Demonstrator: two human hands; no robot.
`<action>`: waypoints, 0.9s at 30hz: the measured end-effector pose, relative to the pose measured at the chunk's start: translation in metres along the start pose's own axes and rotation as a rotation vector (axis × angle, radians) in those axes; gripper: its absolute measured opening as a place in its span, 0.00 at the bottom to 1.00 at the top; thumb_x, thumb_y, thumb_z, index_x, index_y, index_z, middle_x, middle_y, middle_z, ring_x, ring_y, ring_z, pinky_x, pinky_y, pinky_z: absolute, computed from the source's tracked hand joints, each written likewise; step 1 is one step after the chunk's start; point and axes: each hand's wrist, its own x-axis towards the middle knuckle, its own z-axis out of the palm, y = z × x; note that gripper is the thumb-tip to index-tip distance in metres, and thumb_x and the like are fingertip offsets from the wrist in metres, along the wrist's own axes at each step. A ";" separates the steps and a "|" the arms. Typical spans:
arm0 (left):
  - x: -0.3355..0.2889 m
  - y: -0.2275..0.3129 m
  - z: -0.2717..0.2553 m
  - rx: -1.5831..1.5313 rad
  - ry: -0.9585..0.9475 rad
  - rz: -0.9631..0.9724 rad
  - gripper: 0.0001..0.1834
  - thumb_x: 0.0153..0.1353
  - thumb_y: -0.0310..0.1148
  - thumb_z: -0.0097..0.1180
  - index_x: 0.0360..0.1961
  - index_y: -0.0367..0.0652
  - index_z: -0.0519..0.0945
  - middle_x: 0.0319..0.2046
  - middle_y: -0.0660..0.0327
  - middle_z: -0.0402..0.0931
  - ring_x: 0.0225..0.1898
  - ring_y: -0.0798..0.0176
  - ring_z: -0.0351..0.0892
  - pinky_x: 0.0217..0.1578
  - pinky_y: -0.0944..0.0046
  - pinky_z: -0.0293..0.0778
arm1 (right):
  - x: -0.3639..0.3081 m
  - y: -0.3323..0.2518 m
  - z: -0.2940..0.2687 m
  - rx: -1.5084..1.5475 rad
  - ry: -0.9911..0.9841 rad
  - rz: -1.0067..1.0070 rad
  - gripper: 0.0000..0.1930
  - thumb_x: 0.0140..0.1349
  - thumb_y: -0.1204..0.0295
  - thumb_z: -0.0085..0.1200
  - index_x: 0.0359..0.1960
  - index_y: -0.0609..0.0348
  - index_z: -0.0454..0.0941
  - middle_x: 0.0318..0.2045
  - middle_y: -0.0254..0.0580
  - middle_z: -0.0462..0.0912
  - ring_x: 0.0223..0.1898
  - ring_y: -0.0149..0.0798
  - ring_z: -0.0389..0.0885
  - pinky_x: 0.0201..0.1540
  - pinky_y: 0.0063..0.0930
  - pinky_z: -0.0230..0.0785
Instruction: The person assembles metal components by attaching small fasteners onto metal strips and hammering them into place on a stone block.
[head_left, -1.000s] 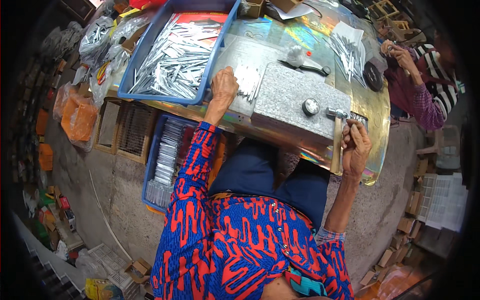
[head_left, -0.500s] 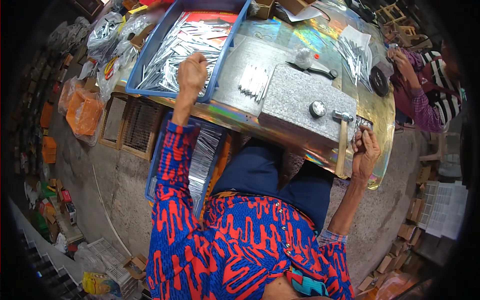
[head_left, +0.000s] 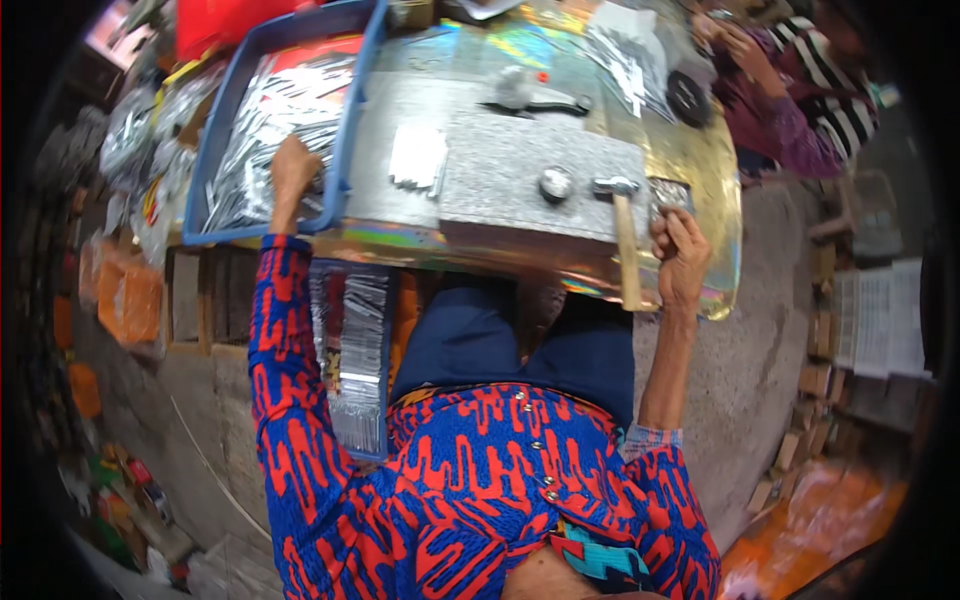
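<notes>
My left hand [head_left: 294,176] is closed, with fingers curled down among the thin metal strips [head_left: 262,112] in the blue tray [head_left: 354,100]. Blur hides whatever its fingertips hold. Beyond the stone block, my right hand [head_left: 684,252] has its thumb and fingers drawn together at the edge of a small container of shiny little parts [head_left: 668,192]. What they pinch is too small to make out. A hammer [head_left: 626,240] lies beside this hand, its head on the grey stone block [head_left: 500,190] and its wooden handle over the near edge. A round metal piece [head_left: 556,183] sits on the block.
A neat row of metal strips [head_left: 417,160] lies left of the block. Behind it is a dark-handled tool [head_left: 556,102]. More strips [head_left: 622,62] rest on white wrapping near a black disc [head_left: 687,97]. A co-worker's hand [head_left: 750,55] is at right. Another strip-filled tray [head_left: 388,335] stands below the table edge.
The whole view has shifted, so the table sits further left and higher. My left hand stays in the blue tray, fingers lower on the strips. My right hand remains by the small container.
</notes>
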 end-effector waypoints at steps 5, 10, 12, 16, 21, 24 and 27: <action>0.000 -0.009 -0.002 -0.103 -0.035 -0.083 0.10 0.36 0.33 0.50 0.13 0.37 0.78 0.14 0.52 0.75 0.18 0.57 0.77 0.24 0.61 0.71 | 0.009 0.001 -0.021 -0.017 0.113 -0.043 0.08 0.58 0.75 0.48 0.35 0.67 0.75 0.20 0.34 0.74 0.18 0.21 0.66 0.19 0.12 0.58; 0.015 -0.020 0.004 -0.137 0.107 -0.105 0.19 0.38 0.38 0.51 0.31 0.38 0.81 0.25 0.48 0.78 0.30 0.52 0.79 0.34 0.61 0.72 | 0.033 0.012 -0.061 -0.153 0.233 -0.131 0.08 0.58 0.77 0.45 0.34 0.69 0.74 0.19 0.36 0.74 0.16 0.21 0.65 0.17 0.13 0.57; 0.003 -0.002 -0.011 -0.217 0.117 0.018 0.17 0.42 0.38 0.53 0.30 0.36 0.81 0.25 0.50 0.79 0.28 0.58 0.79 0.33 0.63 0.71 | 0.041 0.017 -0.078 -0.364 0.289 -0.148 0.09 0.57 0.77 0.43 0.34 0.69 0.75 0.19 0.37 0.75 0.17 0.24 0.68 0.17 0.15 0.59; 0.010 -0.030 -0.018 -0.316 0.136 0.153 0.14 0.45 0.34 0.56 0.31 0.36 0.80 0.22 0.55 0.78 0.25 0.64 0.76 0.30 0.67 0.70 | 0.064 0.031 -0.097 -0.779 0.251 -0.196 0.11 0.53 0.73 0.44 0.31 0.68 0.76 0.21 0.47 0.78 0.23 0.38 0.77 0.29 0.29 0.69; -0.011 -0.009 -0.022 -0.404 0.086 0.217 0.09 0.49 0.30 0.57 0.29 0.35 0.77 0.20 0.60 0.75 0.23 0.70 0.71 0.25 0.69 0.67 | 0.079 0.036 -0.094 -1.053 0.188 -0.226 0.12 0.51 0.70 0.43 0.31 0.63 0.77 0.26 0.54 0.79 0.31 0.50 0.78 0.35 0.37 0.69; -0.019 -0.011 -0.029 -0.409 0.148 0.292 0.07 0.49 0.28 0.56 0.28 0.35 0.76 0.18 0.64 0.70 0.21 0.71 0.66 0.23 0.69 0.64 | 0.086 0.036 -0.086 -1.190 0.145 -0.234 0.12 0.49 0.68 0.47 0.30 0.63 0.76 0.26 0.51 0.79 0.30 0.47 0.79 0.34 0.34 0.68; -0.032 -0.004 -0.034 -0.343 0.180 0.284 0.07 0.49 0.27 0.57 0.28 0.35 0.75 0.21 0.62 0.71 0.22 0.70 0.68 0.25 0.68 0.65 | 0.090 0.036 -0.078 -1.208 0.129 -0.284 0.11 0.49 0.69 0.47 0.30 0.63 0.76 0.26 0.52 0.78 0.30 0.49 0.78 0.34 0.36 0.68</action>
